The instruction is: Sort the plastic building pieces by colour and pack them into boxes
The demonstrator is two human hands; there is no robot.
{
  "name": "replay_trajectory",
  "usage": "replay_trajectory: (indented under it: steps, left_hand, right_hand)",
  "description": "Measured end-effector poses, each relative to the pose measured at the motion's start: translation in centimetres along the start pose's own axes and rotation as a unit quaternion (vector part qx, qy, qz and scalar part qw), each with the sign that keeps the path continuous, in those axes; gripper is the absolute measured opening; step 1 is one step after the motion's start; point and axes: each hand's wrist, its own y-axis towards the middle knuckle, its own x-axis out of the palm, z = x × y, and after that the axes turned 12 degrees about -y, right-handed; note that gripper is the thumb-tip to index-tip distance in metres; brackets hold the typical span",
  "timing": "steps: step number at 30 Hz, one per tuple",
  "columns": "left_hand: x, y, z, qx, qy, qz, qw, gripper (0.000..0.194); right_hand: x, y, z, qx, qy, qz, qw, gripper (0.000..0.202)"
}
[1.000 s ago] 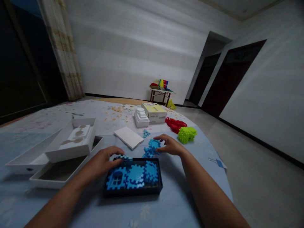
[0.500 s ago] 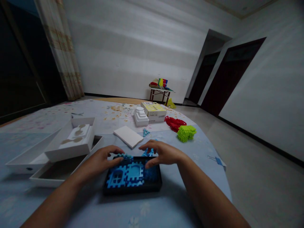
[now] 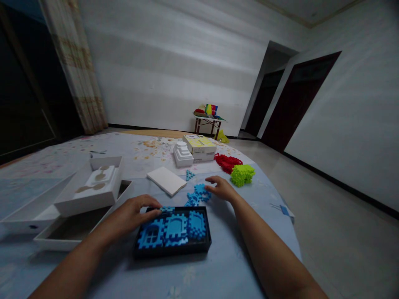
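A black box [image 3: 205, 243] stands in front of me, holding light-blue interlocking building pieces [image 3: 176, 226] with notched edges; one has a window shape. My left hand [image 3: 139, 211] is at the box's back left corner, thumb and forefinger closed on a blue interlocking piece [image 3: 167, 209] at the back rim. Behind the box lies a loose heap of blue pieces [image 3: 198, 195] on the cloth. My right hand [image 3: 222, 189] is at the right side of this heap, its fingers apart and curved, with nothing visible in them.
White open boxes [image 3: 90, 195] are stacked at the left. Beyond the black box lie a white booklet [image 3: 166, 181], small blue triangular pieces [image 3: 190, 175], a white stepped object [image 3: 183, 154] and a yellow-white box [image 3: 201, 147]. Red pieces [image 3: 227, 162] and a lime-green cluster [image 3: 243, 175] lie at the right.
My right hand has moved from over the black box, away and rightward, to the loose heap behind it. The pieces at the box's right side are uncovered. My left hand has stayed nearly in place.
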Motion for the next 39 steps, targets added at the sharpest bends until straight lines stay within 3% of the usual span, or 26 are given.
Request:
replay_trajectory:
  steps: [3, 7, 12, 19, 27, 32, 39]
  left_hand:
    - [0.0, -0.1, 0.4, -0.015, -0.018, -0.017, 1.000, 0.030]
    - [0.0, 0.1, 0.1, -0.015, -0.023, 0.005, 1.000, 0.032]
    - [0.0, 0.4, -0.8, -0.038, -0.035, -0.007, 0.999, 0.031]
    - [-1.1, 0.2, -1.9, -0.063, -0.029, 0.015, 0.997, 0.038]
    - [-0.7, 0.5, -2.6, -0.070, -0.086, 0.005, 0.994, 0.042]
    - [-0.4, 0.2, -1.9, -0.092, -0.091, -0.009, 0.992, 0.045]
    - [0.8, 0.2, -0.9, -0.076, -0.104, -0.029, 0.991, 0.044]
  right_hand:
    - [1.2, 0.0, 0.1, -0.030, -0.014, -0.005, 0.999, 0.044]
    - [1.9, 0.0, 0.0, -0.067, -0.036, -0.024, 0.997, 0.047]
    - [1.6, 0.1, -0.2, -0.085, -0.052, -0.056, 0.993, 0.035]
    - [0.7, -0.2, -0.1, -0.072, -0.049, -0.070, 0.994, 0.035]
    - [1.3, -0.5, -0.5, -0.059, -0.049, -0.091, 0.993, 0.067]
    - [1.6, -0.2, -0.3, -0.080, -0.057, -0.096, 0.990, 0.054]
    - [1.3, -0.1, 0.0, -0.119, -0.047, -0.090, 0.988, 0.045]
